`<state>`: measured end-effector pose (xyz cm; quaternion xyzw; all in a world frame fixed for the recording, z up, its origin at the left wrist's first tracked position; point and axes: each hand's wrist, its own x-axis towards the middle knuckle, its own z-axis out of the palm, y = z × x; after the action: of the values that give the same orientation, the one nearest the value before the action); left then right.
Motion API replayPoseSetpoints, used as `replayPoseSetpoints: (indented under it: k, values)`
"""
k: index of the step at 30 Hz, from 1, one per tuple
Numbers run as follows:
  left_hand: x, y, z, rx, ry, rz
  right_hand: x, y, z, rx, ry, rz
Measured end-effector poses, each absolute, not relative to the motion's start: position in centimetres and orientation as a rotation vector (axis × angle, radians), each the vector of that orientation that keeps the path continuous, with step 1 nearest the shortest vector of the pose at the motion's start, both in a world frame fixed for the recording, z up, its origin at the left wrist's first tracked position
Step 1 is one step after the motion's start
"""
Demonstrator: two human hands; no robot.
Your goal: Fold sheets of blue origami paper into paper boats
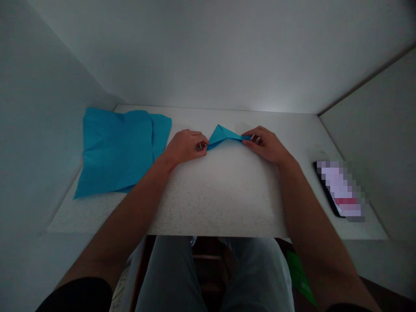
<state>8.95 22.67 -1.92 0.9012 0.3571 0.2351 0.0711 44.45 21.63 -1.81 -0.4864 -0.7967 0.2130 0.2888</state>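
A small folded piece of blue paper (223, 134) lies on the white table (227, 190) between my hands. My left hand (186, 146) pinches its left end with fingers curled. My right hand (265, 144) pinches the right end, fingertips pressed on the fold. The paper rises into a low peak between them.
A stack of blue paper sheets (117, 149) lies at the table's left, against the wall. A phone (339, 188) rests near the right edge. White walls close in at the back and both sides. My knees show below the table's front edge.
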Motion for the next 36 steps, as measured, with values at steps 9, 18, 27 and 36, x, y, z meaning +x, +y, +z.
replayPoseSetpoints:
  k: [9,18,27,36]
  values:
    - [9.4,22.3,-1.4,2.725,1.217,0.745,43.8,21.4,-2.2,-1.296,-2.085,0.56]
    - [9.7,22.2,-1.6,2.569,1.284,0.843,43.1,21.0,-2.1,-1.284,-2.026,0.659]
    - [9.2,22.7,-2.3,2.52,1.174,0.902,42.6,21.2,-2.4,-1.236,-2.077,0.621]
    - [9.8,22.6,-2.8,2.422,1.126,0.976,41.3,21.4,-2.1,-1.239,-1.799,0.409]
